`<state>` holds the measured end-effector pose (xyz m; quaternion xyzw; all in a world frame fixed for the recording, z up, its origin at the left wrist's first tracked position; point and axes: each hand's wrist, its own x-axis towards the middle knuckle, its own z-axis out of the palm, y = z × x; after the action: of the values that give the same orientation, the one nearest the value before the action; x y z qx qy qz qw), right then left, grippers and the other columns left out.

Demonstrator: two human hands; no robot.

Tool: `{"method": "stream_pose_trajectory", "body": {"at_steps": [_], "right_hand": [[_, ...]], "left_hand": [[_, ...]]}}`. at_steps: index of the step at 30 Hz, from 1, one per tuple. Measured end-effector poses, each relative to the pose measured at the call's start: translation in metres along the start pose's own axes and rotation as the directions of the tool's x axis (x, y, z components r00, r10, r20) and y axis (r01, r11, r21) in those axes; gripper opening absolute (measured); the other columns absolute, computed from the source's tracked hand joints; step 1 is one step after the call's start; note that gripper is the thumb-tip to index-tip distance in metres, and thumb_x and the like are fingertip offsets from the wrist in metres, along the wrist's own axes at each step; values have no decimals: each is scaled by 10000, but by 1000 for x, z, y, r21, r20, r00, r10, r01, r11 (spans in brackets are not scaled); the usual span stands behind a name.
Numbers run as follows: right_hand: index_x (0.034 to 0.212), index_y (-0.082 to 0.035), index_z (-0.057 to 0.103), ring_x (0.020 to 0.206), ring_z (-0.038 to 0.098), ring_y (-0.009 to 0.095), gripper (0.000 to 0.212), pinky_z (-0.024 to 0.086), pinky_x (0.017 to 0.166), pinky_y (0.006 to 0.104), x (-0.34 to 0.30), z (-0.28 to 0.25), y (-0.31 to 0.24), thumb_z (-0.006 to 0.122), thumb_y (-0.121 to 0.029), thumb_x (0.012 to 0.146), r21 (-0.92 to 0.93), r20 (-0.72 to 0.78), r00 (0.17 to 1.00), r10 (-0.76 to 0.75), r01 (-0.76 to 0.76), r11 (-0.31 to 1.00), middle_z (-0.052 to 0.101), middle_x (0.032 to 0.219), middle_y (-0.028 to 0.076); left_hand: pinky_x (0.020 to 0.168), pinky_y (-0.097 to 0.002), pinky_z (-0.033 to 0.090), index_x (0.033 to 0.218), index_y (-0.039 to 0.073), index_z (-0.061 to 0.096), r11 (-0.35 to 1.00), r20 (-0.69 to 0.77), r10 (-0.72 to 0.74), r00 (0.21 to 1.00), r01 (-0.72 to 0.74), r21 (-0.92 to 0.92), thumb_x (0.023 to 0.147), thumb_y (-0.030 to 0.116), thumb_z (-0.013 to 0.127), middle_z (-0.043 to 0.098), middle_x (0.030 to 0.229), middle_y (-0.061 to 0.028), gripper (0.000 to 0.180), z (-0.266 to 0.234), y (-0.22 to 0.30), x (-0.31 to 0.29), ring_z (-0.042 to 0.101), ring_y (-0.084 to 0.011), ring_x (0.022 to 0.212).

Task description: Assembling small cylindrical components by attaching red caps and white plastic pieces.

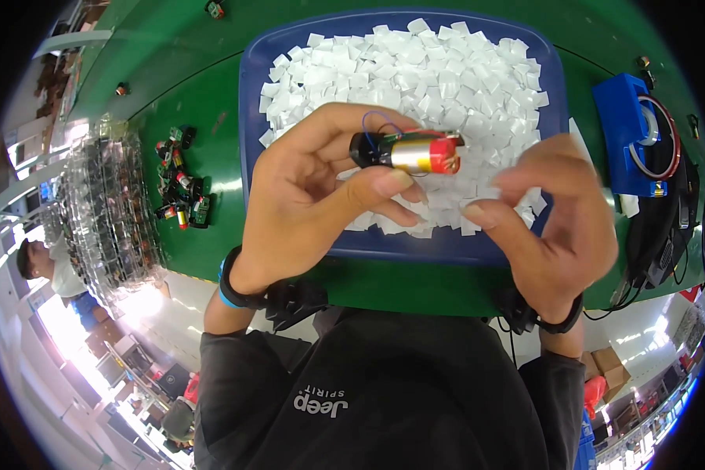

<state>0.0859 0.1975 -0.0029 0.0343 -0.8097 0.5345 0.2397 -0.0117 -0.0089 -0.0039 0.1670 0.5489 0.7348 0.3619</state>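
My left hand [301, 188] is closed around a small cylindrical battery [411, 155] with a silver and yellow body, a red wrapped end, a black cap and thin blue and red wires. Thumb and fingers grip its cap side, and the red end points right. A green strip, perhaps a circuit board, runs along its top. To the right, my right hand [564, 223] has thumb and forefinger parted, slightly blurred, with nothing visible between them. Both hands are above a dark blue tray [252, 78] full of small white square pieces [415, 74].
Several similar battery assemblies [182, 184] lie in a cluster on the green table [219, 117] at left. A blue block [623, 125] with wire rings stands at right beside a black object. Stacked clear plastic trays [106, 211] and another person [55, 266] are at far left.
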Motion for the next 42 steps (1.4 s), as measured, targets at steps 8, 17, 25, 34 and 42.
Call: {"method": "stream_pose_trajectory", "body": {"at_steps": [8, 17, 25, 34, 42], "right_hand": [[1027, 49, 657, 654, 633, 132, 291, 478, 605, 226, -9, 16, 3, 788, -1, 771, 138, 166, 979, 116, -139, 981, 679, 818, 117], [1000, 80, 648, 606, 642, 128, 148, 485, 516, 217, -11, 23, -3, 696, 5, 882, 344, 126, 956, 266, -294, 892, 689, 805, 134], [980, 58, 667, 598, 629, 97, 123, 470, 507, 200, -9, 23, -6, 688, -32, 900, 393, 210, 870, 445, -492, 777, 693, 784, 116], [1155, 23, 610, 643, 577, 73, 244, 467, 565, 201, -8, 28, -13, 629, -12, 915, 292, 237, 828, 509, -560, 775, 642, 808, 55], [1125, 6, 632, 655, 615, 89, 286, 477, 607, 211, -6, 25, -13, 685, 43, 847, 196, 237, 811, 535, -579, 791, 660, 804, 52]], "left_hand": [[773, -296, 618, 1214, -56, 555, 957, 33, 157, 987, -161, 242, 876, -53, 671, 640, 1205, -195, 357, 2, -8, -1, 674, -223, 1025], [688, -241, 592, 1114, -57, 657, 730, 35, 347, 937, -293, 618, 815, -28, 745, 708, 1090, -136, 312, 12, -1, -8, 706, -179, 890], [884, -369, 553, 1145, -90, 591, 628, 128, 275, 953, -279, 726, 802, -79, 720, 673, 1109, -209, 367, 11, 14, -11, 672, -270, 1019], [536, -254, 491, 1036, -17, 687, 664, -250, 86, 965, 131, 736, 919, 334, 687, 690, 892, -57, 370, -134, 65, 119, 568, -97, 624], [601, -293, 492, 1071, -32, 660, 305, -412, 308, 858, 321, 897, 937, 326, 664, 686, 985, -109, 382, -186, 91, 57, 622, -152, 737]]}}
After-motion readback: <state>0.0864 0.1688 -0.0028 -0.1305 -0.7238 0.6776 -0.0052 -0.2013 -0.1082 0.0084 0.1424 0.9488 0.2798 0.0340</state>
